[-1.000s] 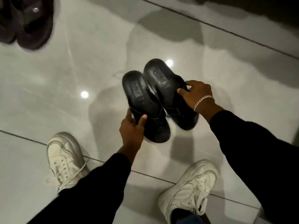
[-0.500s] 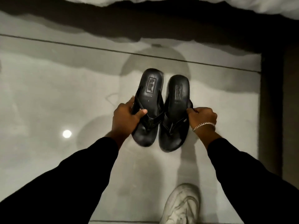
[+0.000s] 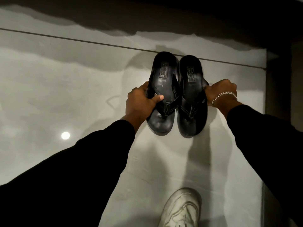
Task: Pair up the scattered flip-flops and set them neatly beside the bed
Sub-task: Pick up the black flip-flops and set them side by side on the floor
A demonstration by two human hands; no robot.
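Two black flip-flops hang side by side above the pale tiled floor, heels pointing away from me and toes toward me. My left hand (image 3: 141, 102) grips the left flip-flop (image 3: 162, 82) by its outer edge, thumb across the strap. My right hand (image 3: 219, 92), with a silver bracelet at the wrist, holds the right flip-flop (image 3: 191, 89) by its outer edge. The two soles almost touch along their inner sides. Both arms are in black sleeves.
A dark shadowed band (image 3: 164, 17) runs along the top, where the bed's edge lies. A dark vertical strip (image 3: 278, 87) borders the floor on the right. My white sneaker (image 3: 182, 208) stands at the bottom. A tile joint (image 3: 82, 40) crosses the floor.
The view has swung from the open floor toward the bed's edge. Both hands have carried the flip-flops forward and brought them parallel, closer to the dark band.
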